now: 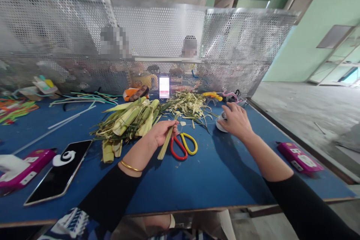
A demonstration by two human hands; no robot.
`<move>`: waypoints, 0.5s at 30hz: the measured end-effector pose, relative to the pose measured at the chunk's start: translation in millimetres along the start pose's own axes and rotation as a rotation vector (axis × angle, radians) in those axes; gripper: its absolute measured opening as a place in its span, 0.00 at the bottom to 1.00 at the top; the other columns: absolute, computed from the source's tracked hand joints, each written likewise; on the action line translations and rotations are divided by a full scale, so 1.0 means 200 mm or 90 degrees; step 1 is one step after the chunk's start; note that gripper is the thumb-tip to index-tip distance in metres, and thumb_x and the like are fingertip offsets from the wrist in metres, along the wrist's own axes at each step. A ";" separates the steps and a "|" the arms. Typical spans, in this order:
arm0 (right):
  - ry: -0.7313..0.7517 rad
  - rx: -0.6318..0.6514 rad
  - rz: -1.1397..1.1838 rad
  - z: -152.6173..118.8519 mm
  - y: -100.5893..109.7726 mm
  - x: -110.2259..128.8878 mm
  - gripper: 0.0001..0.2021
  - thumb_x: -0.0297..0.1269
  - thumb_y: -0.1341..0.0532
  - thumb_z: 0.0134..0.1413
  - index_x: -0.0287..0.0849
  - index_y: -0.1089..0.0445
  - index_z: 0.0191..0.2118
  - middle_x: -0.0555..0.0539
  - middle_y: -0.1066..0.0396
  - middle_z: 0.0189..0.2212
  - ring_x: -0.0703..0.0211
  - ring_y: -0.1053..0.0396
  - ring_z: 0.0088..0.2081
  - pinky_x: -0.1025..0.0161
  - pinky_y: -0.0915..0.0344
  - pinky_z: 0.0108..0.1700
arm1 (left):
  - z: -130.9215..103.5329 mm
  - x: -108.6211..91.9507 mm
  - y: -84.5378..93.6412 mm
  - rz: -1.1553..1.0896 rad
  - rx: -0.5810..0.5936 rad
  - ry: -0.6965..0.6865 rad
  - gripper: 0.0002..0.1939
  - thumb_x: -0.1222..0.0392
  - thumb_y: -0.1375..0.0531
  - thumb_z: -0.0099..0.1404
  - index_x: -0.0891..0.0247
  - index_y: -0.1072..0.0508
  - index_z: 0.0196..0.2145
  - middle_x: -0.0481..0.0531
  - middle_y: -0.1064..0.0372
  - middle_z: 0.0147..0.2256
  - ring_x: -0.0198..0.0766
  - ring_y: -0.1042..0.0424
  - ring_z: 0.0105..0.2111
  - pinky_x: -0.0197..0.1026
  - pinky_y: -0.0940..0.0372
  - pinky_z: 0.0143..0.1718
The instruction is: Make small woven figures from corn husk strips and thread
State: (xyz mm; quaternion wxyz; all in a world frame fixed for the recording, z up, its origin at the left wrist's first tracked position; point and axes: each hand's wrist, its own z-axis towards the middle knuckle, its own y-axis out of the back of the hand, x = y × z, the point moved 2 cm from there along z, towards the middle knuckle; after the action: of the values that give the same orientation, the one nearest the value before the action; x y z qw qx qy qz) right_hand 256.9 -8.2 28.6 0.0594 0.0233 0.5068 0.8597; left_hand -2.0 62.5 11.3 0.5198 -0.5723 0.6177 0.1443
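My left hand [165, 134] is closed around a folded strip of corn husk [166, 146], its lower end pointing toward me. Just right of that hand lie scissors with one red and one yellow handle [189, 145]; their blades are partly hidden. My right hand [236, 120] is spread over a small white spool [221, 124] on the blue table, the thumb at its side. A faint thread [201, 124] runs between the spool and my left hand. Behind my left wrist is a heap of green corn husks [129, 120].
Shredded husk [189, 105] is piled at the back, beside a lit phone [164, 86]. A large dark phone [60, 172] and pink tissue packs [300, 158] lie toward the sides. Perforated metal panels [160, 26] border the table [197, 187]; people sit behind them.
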 end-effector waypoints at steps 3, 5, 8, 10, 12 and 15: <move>0.101 0.023 0.147 -0.11 0.03 0.25 0.13 0.38 0.45 0.59 0.40 0.31 0.46 0.38 0.30 0.44 0.48 0.35 0.48 0.55 0.40 0.49 | 0.00 -0.02 0.01 0.001 0.003 -0.008 0.11 0.71 0.48 0.66 0.68 0.32 0.26 0.45 0.40 0.16 0.28 0.38 0.15 0.31 0.36 0.20; 0.180 0.157 0.229 -0.19 0.01 0.46 0.10 0.39 0.44 0.59 0.42 0.31 0.42 0.43 0.30 0.39 0.54 0.33 0.42 0.61 0.39 0.44 | 0.00 -0.03 0.02 0.000 0.002 -0.017 0.11 0.71 0.47 0.65 0.68 0.32 0.26 0.45 0.39 0.17 0.28 0.38 0.15 0.30 0.36 0.20; 0.160 0.266 0.190 -0.25 -0.03 0.68 0.15 0.41 0.40 0.53 0.38 0.34 0.44 0.41 0.32 0.41 0.53 0.32 0.40 0.61 0.38 0.40 | -0.01 -0.04 0.02 0.000 0.001 -0.026 0.11 0.72 0.46 0.64 0.67 0.32 0.24 0.46 0.38 0.17 0.27 0.38 0.15 0.29 0.37 0.20; 0.124 0.307 0.142 -0.24 -0.04 0.74 0.13 0.35 0.43 0.53 0.36 0.35 0.44 0.38 0.33 0.42 0.51 0.31 0.41 0.60 0.38 0.39 | -0.02 -0.05 0.02 0.008 0.004 -0.029 0.11 0.72 0.46 0.64 0.67 0.32 0.24 0.46 0.38 0.17 0.27 0.38 0.15 0.29 0.37 0.20; 0.102 0.346 0.114 -0.23 -0.04 0.73 0.15 0.30 0.44 0.50 0.35 0.35 0.45 0.36 0.32 0.43 0.50 0.30 0.40 0.60 0.39 0.37 | -0.03 -0.05 0.02 0.022 0.004 -0.030 0.11 0.72 0.46 0.64 0.67 0.32 0.24 0.46 0.37 0.17 0.27 0.38 0.16 0.30 0.37 0.21; 0.089 0.379 0.105 -0.24 0.00 0.63 0.21 0.27 0.42 0.44 0.35 0.35 0.48 0.36 0.29 0.41 0.48 0.28 0.38 0.60 0.40 0.35 | -0.04 -0.05 0.02 0.027 0.000 -0.031 0.11 0.71 0.46 0.64 0.67 0.31 0.24 0.46 0.37 0.17 0.27 0.38 0.16 0.30 0.37 0.21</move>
State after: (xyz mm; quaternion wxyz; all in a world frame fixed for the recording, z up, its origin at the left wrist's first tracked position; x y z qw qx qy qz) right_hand 127.6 -33.7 2.2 -0.0548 0.0218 0.7352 0.6753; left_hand -10.9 63.5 21.5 0.5311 -0.5554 0.6171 0.1695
